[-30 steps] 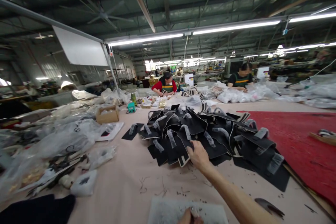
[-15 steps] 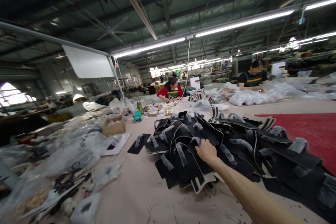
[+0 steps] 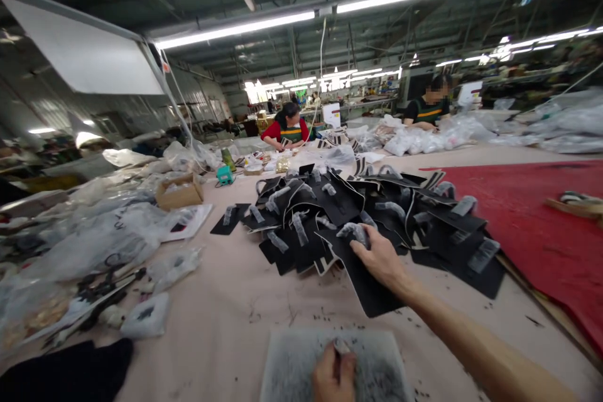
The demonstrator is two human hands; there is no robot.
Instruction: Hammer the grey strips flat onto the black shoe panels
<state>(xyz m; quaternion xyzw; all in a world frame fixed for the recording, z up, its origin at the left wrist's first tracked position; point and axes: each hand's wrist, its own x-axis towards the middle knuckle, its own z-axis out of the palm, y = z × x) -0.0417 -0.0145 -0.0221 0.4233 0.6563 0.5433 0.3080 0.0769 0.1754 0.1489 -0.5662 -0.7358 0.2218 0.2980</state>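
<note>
My right hand [image 3: 379, 256] grips a flat black panel [image 3: 365, 282] by its edge, beside a strap [image 3: 353, 232] wrapped in clear plastic. The panel is tilted, with a pale edge, at the front of a heap of similar black panels [image 3: 301, 226]. Many of those carry plastic-wrapped straps too. At the bottom centre, my left hand [image 3: 334, 374] is closed in a pinch over a translucent, dark-marked board [image 3: 287, 358]. A small greyish tip shows at its fingers; what it belongs to is hidden.
Clear plastic bags [image 3: 122, 232] and a cardboard box [image 3: 180, 191] crowd the left side. Black cloth [image 3: 70, 367] lies at the lower left. A red sheet [image 3: 527, 220] covers the right of the table. Two people sit across it. Thread scraps dot the surface.
My right hand has drawn a black panel from the heap toward me. The view has tilted down, and my left hand and the translucent board have come into sight.
</note>
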